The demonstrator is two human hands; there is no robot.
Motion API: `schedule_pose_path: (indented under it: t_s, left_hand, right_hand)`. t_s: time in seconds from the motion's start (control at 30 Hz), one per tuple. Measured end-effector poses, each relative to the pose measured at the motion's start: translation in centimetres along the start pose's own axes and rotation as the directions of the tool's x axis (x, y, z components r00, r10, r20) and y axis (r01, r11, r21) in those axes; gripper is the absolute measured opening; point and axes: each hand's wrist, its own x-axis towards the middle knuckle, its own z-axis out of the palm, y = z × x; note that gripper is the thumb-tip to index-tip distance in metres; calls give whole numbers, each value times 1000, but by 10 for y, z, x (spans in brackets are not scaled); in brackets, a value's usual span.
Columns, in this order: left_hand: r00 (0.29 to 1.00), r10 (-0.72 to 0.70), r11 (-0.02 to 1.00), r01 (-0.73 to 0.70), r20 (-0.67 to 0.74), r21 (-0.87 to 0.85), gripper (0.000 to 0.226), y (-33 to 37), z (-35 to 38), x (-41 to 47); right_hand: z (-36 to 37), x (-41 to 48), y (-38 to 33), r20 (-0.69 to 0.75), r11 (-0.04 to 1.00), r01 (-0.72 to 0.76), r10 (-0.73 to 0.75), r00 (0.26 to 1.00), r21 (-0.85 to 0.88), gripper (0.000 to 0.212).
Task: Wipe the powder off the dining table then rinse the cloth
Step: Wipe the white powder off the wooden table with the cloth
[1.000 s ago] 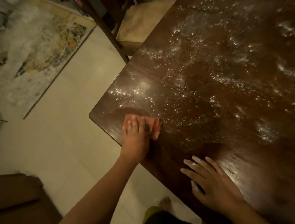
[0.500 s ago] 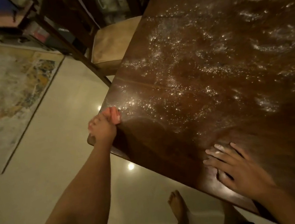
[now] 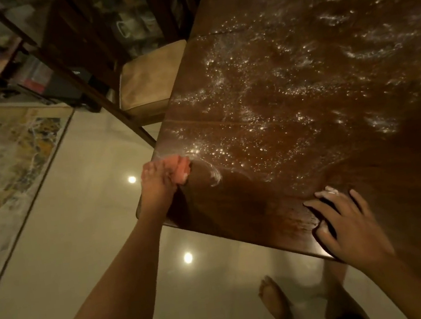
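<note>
We hold the pink cloth (image 3: 180, 166) in the curled fingers of the left hand (image 3: 156, 184) at the desk (image 3: 240, 209) edge. The right hand (image 3: 349, 230) rests flat, fingers spread wide. Risk: wiping outward here may push powder (image 3: 250, 105) onto the floor (image 3: 80, 245).

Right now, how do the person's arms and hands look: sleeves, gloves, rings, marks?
Both forearms are bare; no sleeves, gloves, watch or rings show. The right hand has white powder on its fingertips. The left hand is too blurred for marks.
</note>
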Motion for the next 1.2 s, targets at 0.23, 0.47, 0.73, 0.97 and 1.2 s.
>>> schedule_pose_path:
  t_s: [0.23, 0.47, 0.73, 0.97, 1.2]
  left_hand:
    - [990, 106, 992, -111, 90, 55, 54, 69, 26, 1]
    - [862, 461, 887, -448, 210, -111, 54, 47, 24, -53]
    - [993, 60, 993, -70, 106, 95, 53, 110, 34, -5]
    - [795, 528, 834, -552, 300, -5, 64, 114, 46, -81]
    - [995, 47, 991, -57, 90, 118, 55, 102, 37, -34]
  right_hand:
    - [-3, 2, 0, 8, 996, -87, 87, 996, 12, 56]
    - [-3, 2, -1, -27, 994, -93, 95, 995, 66, 53]
    - [-6, 3, -2, -16, 983, -180, 181, 983, 35, 57]
    - [-7, 6, -5, -43, 967, -253, 254, 966, 40, 58]
    - [-10, 5, -5, -28, 965, -256, 258, 966, 63, 56]
